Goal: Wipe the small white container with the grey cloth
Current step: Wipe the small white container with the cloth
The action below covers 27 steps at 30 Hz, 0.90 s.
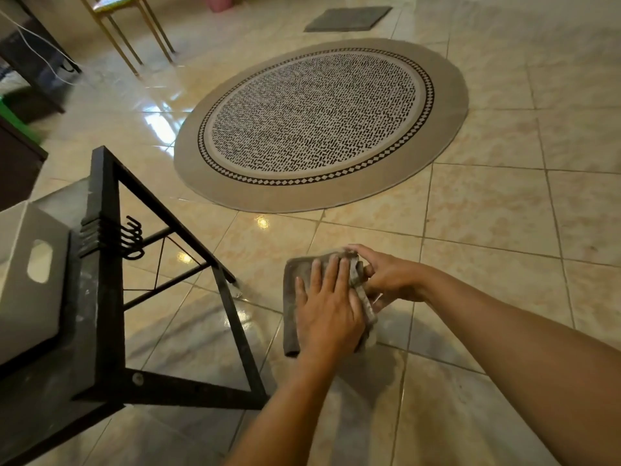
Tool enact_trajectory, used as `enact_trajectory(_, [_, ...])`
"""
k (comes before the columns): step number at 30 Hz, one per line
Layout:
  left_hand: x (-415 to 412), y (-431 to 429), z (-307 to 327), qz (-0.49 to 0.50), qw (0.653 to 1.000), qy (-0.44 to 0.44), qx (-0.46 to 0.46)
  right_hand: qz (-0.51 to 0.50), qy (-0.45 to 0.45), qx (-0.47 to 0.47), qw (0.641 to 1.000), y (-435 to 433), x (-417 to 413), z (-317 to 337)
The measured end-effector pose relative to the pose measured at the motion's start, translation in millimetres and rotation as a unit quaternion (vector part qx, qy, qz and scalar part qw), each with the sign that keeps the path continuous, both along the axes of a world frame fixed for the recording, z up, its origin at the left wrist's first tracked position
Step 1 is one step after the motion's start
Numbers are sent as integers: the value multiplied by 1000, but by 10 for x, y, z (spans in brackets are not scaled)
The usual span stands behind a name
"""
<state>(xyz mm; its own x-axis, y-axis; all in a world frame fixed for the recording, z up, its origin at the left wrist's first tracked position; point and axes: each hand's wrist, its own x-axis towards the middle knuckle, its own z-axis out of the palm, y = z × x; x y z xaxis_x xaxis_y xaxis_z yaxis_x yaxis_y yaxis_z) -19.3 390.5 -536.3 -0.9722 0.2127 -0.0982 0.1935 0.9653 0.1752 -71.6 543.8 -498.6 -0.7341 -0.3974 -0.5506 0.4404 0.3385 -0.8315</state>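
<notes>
The grey cloth (291, 307) is held up above the tiled floor, in front of me at lower centre. My left hand (327, 309) lies flat on it with the fingers spread, pressing the cloth against what is under it. My right hand (389, 275) is curled around the cloth's right edge, its thumb and fingers closed on a small object there. Only a pale sliver of the small white container (378, 300) shows below that hand; the cloth and both hands hide the rest.
A black metal-framed table (100, 297) with hooks stands at the left, bearing a large white box (20, 297) with a handle hole. A round patterned rug (319, 122) lies beyond on the glossy tiles. A chair (134, 35), dark furniture and a grey mat (347, 18) are farther back.
</notes>
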Motion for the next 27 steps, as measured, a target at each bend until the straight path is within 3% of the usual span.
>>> enact_trajectory(4, [-239, -135, 75, 76, 997, -11, 13, -6, 9, 13, 1000, -32, -25, -22])
enact_trajectory(8, [-28, -49, 84, -43, 999, -9, 6, 2, 7, 15, 1000, 2, -13, -16])
enact_trajectory(12, [-350, -157, 80, 60, 998, -6, 6, 0, 7, 14, 1000, -52, -34, -34])
enact_trajectory(16, [-93, 42, 83, -33, 999, -16, 28, 3, 2, 1, 1000, -1, -7, 1])
enact_trajectory(21, [-438, -296, 195, -26, 998, -43, 32, 1, -5, 10, 1000, -51, -39, -37])
enact_trajectory(27, [-290, -366, -3, -68, 998, 0, -7, 2, -5, 3, 1000, -61, -23, -17])
